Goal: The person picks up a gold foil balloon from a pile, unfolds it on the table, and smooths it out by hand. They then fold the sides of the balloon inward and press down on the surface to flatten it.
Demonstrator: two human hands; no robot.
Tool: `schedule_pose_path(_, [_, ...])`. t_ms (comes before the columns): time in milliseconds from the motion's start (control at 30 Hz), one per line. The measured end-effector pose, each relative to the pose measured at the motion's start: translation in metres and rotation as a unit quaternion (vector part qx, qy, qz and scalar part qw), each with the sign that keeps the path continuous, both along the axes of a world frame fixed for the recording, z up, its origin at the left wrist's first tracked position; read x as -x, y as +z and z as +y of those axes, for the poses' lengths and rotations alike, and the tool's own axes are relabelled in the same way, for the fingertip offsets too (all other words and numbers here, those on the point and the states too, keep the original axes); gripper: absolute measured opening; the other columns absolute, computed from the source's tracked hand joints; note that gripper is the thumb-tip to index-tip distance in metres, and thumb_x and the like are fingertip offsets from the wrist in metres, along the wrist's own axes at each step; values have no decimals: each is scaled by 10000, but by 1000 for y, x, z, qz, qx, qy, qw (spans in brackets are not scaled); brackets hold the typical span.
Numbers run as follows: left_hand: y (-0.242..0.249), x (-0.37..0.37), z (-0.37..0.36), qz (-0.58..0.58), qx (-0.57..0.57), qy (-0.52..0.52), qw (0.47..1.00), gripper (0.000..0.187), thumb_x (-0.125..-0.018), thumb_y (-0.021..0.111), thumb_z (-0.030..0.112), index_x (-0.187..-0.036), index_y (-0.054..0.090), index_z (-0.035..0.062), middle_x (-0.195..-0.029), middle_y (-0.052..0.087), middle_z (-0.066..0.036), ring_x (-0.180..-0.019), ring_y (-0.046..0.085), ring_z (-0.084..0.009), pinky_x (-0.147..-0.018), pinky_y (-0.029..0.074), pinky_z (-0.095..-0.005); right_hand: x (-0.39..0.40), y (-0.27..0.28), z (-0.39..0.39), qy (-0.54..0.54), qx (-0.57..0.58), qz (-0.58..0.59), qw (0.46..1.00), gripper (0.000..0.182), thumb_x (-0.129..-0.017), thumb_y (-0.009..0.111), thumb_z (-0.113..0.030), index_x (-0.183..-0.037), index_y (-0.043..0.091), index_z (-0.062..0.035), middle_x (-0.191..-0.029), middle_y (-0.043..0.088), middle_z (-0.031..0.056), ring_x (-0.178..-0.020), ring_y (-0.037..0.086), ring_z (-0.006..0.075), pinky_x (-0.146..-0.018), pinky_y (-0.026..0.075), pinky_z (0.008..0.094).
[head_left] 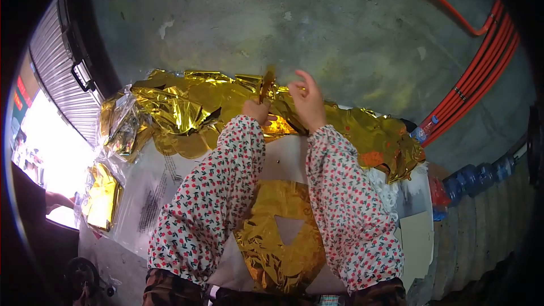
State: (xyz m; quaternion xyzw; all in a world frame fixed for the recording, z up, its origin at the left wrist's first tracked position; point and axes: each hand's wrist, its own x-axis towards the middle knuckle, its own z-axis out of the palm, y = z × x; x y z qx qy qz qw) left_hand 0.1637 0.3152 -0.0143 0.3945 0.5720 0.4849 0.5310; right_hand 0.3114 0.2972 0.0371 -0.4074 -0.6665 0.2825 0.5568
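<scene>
While crumpled gold foil [173, 105] spreads along the far side of the surface [290, 158], the left hand [256, 112] seems to pinch an upright, blurred amber strip [266, 86] against that backdrop. Closer in lies a flat gold piece [263, 238] with a triangular opening, and farther right the right hand [309, 105] hovers with fingers parted, apparently holding nothing. Such thin film probably creases easily, so a light grip and slow, even handling would serve best.

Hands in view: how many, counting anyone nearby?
3. The wearer's left hand, at a narrow gold strip; their right hand, to its right over the gold foil; another person's hand, far left. Others may be hidden.
</scene>
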Motion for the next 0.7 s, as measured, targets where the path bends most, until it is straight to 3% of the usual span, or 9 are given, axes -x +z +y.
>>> schedule_pose_path(100, [6, 4, -5, -28, -1, -15, 999, 264, -898, 556, 136, -1067, 554, -68, -873, 641, -144, -689, 701, -279, -432, 546, -281, -26, -27, 10, -21, -7, -34, 999, 275, -871, 636, -235, -1069, 614, -46, -895, 669, 94, -735, 633, 160, -692, 495, 284])
schedule_pose_path(300, [8, -5, -8, -131, -24, -3, 991, 318, -908, 552, 247, -1037, 583, -42, -901, 650, -150, -743, 700, -263, -511, 556, -305, -33, -56, -12, -120, -148, -424, 885, 192, -826, 633, -210, -939, 645, -56, -874, 657, 127, -755, 630, 317, -658, 483, 412])
schedule_pose_path(367, [-12, -4, 2, 75, -96, -96, 988, 400, -897, 562, 343, -1011, 623, -35, -929, 662, -155, -770, 684, -223, -637, 549, -353, -35, -47, -5, -173, -33, -377, 909, 163, -817, 614, -208, -894, 645, -68, -836, 645, 165, -752, 609, 379, -636, 463, 472])
schedule_pose_path(400, [-28, -6, 2, 150, -230, -145, 951, 398, -856, 600, 367, -1028, 659, 13, -951, 665, -146, -840, 657, -227, -748, 518, -384, -37, -44, -1, -173, -33, -376, 910, 163, -817, 614, -208, -894, 645, -68, -836, 645, 165, -752, 609, 379, -636, 463, 472])
schedule_pose_path(433, [-34, -10, -5, 151, -230, -147, 950, 398, -856, 600, 367, -1028, 659, 13, -951, 665, -146, -840, 657, -227, -748, 518, -384, -41, -41, 3, -168, -20, -363, 916, 169, -812, 613, -225, -856, 640, -64, -816, 637, 181, -751, 610, 379, -646, 469, 474])
schedule_pose_path(500, [-41, -25, -14, 407, -385, -233, 795, 370, -827, 618, 328, -1119, 651, 103, -1029, 652, -114, -1002, 603, -255, -870, 470, -384, -49, -34, 11, -155, 15, -349, 924, 173, -797, 617, -232, -821, 659, -65, -800, 638, 184, -744, 615, 373, -660, 480, 468])
schedule_pose_path(600, [-58, -42, -11, 456, -432, -211, 749, 292, -812, 623, 220, -1084, 669, 125, -1066, 634, -122, -1006, 584, -300, -863, 474, -384, -67, -24, 44, -140, 65, -370, 916, 143, -785, 610, -192, -830, 688, -81, -800, 645, 177, -757, 622, 364, -670, 493, 440])
schedule_pose_path(633, [-46, -48, -16, 496, -351, -217, 764, 266, -827, 615, 218, -1077, 671, 146, -1097, 619, -88, -1056, 563, -281, -898, 455, -405, -75, -12, 53, -153, 2, -315, 937, 134, -779, 602, -166, -833, 695, -86, -800, 649, 174, -758, 626, 359, -679, 499, 426])
schedule_pose_path(700, [-48, -52, -9, 514, -448, -141, 718, 274, -850, 589, 256, -1098, 661, 162, -1114, 621, -70, -1068, 566, -263, -909, 449, -414, -88, 38, 63, -240, -109, -254, 931, 146, -772, 587, -112, -853, 704, -78, -798, 662, 175, -755, 647, 333, -699, 510, 399])
